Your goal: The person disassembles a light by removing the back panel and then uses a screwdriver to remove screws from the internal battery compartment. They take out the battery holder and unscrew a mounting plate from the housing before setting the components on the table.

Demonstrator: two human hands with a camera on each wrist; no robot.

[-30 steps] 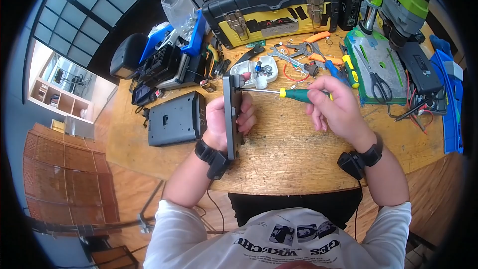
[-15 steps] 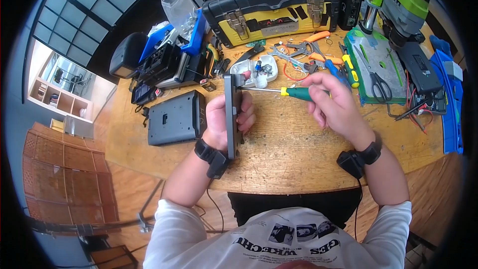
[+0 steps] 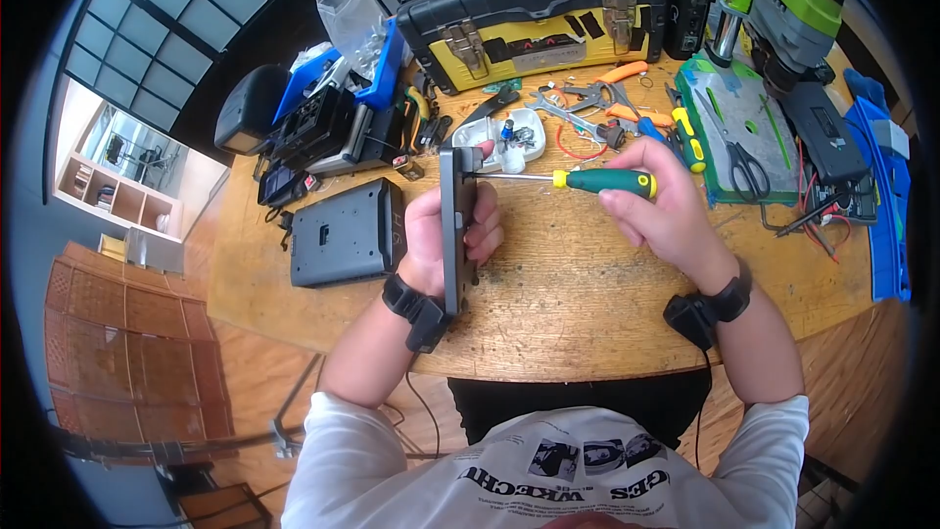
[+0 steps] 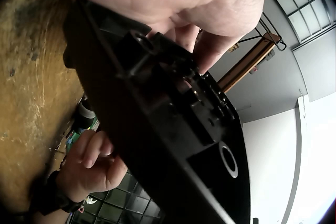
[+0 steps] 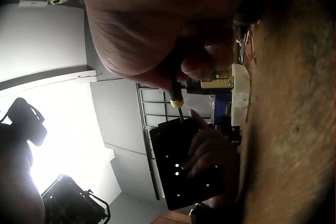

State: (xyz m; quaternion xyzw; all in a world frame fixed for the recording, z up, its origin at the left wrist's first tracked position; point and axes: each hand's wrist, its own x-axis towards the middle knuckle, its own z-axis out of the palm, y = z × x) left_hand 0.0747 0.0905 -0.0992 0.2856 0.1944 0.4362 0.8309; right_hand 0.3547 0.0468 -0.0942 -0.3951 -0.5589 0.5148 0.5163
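Upright over the table, a black plastic panel (image 3: 452,235) is gripped by my left hand (image 3: 424,227), the fingers wrapping around to its right side. In the left wrist view, the panel (image 4: 152,113) shows round screw posts and ribs on its inner face. My right hand (image 3: 674,211) holds a screwdriver (image 3: 599,181) by its green and yellow handle, thumb below and fingers behind. The shaft lies nearly level, its tip at the upper part of the panel. In the right wrist view, the shaft meets the panel (image 5: 184,166) near its top edge.
A black box-shaped housing (image 3: 348,235) lies left of my left hand. Behind are a white parts tray (image 3: 524,137), pliers and wrenches, and a yellow-black toolbox (image 3: 534,39). Scissors (image 3: 749,176) rest on a board under a green drill press (image 3: 783,0) at right.
My right fingers have shifted on the screwdriver handle, so its yellow-tipped end now shows. The left hand and the panel have stayed almost still.
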